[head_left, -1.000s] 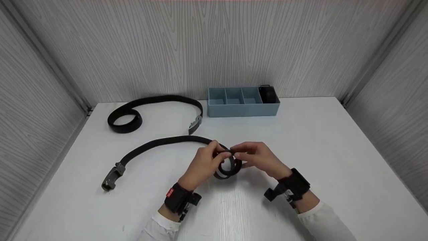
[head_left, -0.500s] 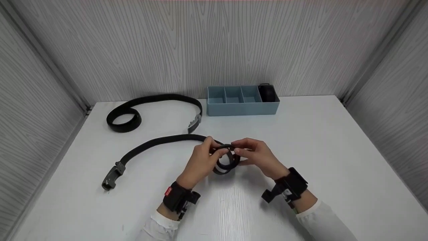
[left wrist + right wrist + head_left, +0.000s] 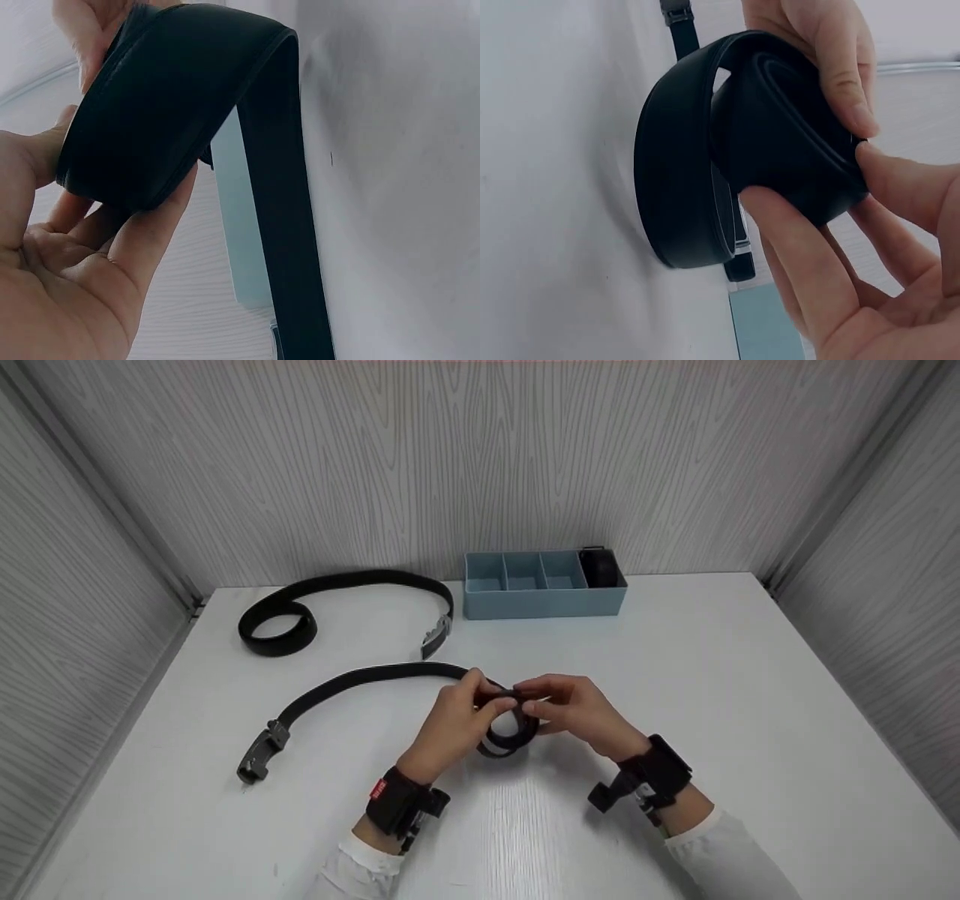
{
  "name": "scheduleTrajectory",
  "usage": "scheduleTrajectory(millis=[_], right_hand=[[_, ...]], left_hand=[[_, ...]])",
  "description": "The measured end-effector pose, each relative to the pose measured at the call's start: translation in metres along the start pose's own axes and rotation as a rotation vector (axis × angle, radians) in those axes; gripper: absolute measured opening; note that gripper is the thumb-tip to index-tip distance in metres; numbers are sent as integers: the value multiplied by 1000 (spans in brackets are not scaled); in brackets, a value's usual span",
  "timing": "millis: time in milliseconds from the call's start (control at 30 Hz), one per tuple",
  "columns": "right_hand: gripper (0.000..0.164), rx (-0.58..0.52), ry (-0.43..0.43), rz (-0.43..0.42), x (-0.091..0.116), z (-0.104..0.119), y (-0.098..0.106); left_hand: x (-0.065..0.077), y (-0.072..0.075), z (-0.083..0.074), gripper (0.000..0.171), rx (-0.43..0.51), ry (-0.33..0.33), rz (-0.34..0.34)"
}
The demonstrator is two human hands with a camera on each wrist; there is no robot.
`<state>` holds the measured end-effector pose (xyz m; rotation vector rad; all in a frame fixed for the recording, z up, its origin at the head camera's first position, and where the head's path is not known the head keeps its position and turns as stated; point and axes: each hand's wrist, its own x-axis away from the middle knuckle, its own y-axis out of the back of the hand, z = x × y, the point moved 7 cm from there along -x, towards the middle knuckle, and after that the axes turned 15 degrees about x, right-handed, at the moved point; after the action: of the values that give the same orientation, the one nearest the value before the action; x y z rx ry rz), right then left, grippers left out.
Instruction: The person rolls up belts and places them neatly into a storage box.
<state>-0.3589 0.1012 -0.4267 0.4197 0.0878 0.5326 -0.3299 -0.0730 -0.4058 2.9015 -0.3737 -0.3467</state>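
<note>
Both hands hold the coiled end of a black belt [image 3: 375, 675] near the middle of the table. My left hand [image 3: 450, 725] pinches the coil from its left side, thumb on the near face. From the right, my right hand [image 3: 581, 716] pinches the same coil with thumb and fingers. Several wound layers of the belt [image 3: 795, 142] show in the right wrist view, with a looser loop outside them. The uncoiled length runs left across the table to a dark metal buckle [image 3: 264, 751]. In the left wrist view the strap [image 3: 281, 187] hangs down past the fingers.
A blue box [image 3: 544, 604] with compartments stands at the back of the white table; a rolled black belt [image 3: 598, 568] sits in its rightmost compartment. Another black belt [image 3: 352, 580] lies at the back left, partly coiled, with a silver buckle [image 3: 438, 634]. Grey wood-grain panels surround the table.
The buckle of the held belt has slid slightly to the right. Both hands dip slightly closer to the front with the coil and keep their grip.
</note>
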Motion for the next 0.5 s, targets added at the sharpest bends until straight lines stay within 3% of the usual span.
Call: scheduleTrajectory(millis=[233, 500], right_hand=[[38, -79, -7, -66, 0, 1, 2], [38, -19, -8, -15, -2, -2, 1]], left_hand=[[0, 6, 0, 27, -3, 25, -66], [0, 1, 1, 21, -29, 32, -5]])
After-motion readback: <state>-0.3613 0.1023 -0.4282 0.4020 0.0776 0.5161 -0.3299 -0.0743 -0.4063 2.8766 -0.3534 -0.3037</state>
